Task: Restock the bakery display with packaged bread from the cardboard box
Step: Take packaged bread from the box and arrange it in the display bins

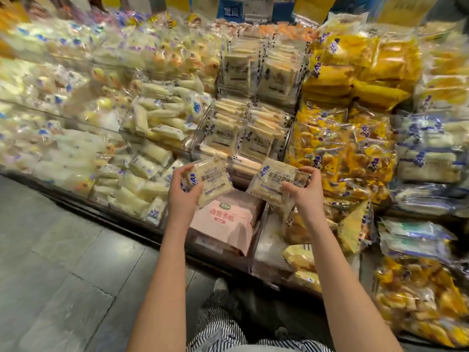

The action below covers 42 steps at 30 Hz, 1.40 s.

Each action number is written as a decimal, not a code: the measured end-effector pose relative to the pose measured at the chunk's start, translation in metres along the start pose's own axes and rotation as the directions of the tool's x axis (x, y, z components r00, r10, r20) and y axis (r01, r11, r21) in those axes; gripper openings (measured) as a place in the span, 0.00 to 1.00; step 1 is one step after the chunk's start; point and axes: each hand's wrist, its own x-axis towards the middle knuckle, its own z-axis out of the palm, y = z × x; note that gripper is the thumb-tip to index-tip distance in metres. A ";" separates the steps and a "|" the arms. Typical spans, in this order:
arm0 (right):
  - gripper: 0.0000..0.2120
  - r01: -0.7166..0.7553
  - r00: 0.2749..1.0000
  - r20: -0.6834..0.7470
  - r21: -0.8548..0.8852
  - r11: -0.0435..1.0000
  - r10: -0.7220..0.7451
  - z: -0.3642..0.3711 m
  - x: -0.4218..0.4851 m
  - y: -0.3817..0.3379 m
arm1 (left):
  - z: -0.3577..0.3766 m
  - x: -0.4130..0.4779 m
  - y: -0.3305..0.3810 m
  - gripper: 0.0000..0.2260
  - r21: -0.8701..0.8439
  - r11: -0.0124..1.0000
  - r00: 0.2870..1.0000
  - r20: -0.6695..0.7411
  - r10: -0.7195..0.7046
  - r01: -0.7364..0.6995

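Note:
My left hand (183, 191) grips a clear-wrapped pack of sliced bread (212, 179) with dark print on its face. My right hand (305, 190) holds a second pack of the same bread (275, 182). Both packs hover side by side just above the front of the tiered display. Behind them stand rows of the same square bread packs (243, 138) upright in a clear bin. Under my hands lies a pink printed carton (223, 224) in the front compartment. I cannot make out a plain cardboard box anywhere in view.
White roll packs (152, 123) fill the bins to the left. Yellow and orange pastry bags (355, 80) pile up on the right, with blue-white packs (426, 153) beyond. Grey tiled floor (63, 262) lies at the lower left. My striped trousers (223, 323) show at the bottom.

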 end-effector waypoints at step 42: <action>0.45 0.248 0.939 0.149 -0.918 0.309 -0.311 0.131 0.162 0.041 | 0.076 0.287 -0.064 0.45 0.415 0.034 0.413 0.891 0.190 -0.909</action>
